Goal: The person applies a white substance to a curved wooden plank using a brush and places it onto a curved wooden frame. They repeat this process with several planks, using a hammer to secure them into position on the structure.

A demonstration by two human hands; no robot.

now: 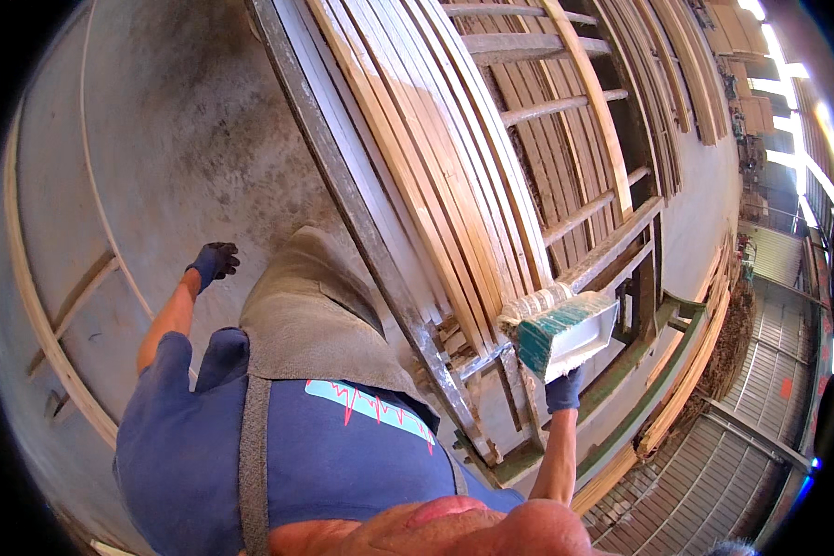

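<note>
My left hand [215,263], in a dark glove, hangs at my side over the floor, its fingers loosely bent and apart with nothing in them. On the right, my gloved right hand [565,389] grips a paint-smeared teal and white box-like container [570,335]; the container hides most of the fingers. Against its far left side lies a whitish, fluffy paint roller [534,304]; how it is held cannot be seen. Both are at the near ends of long wooden strips [435,185] laid side by side. Some strips look white, others show bare wood.
A worn metal rack [343,190] bears the strips along its long edge rail. Beyond it, more boards [565,139] lie across crossbars. Green metal beams [635,389] and stacked timber [681,408] stand at the right. A wooden frame [41,306] lies at the far left.
</note>
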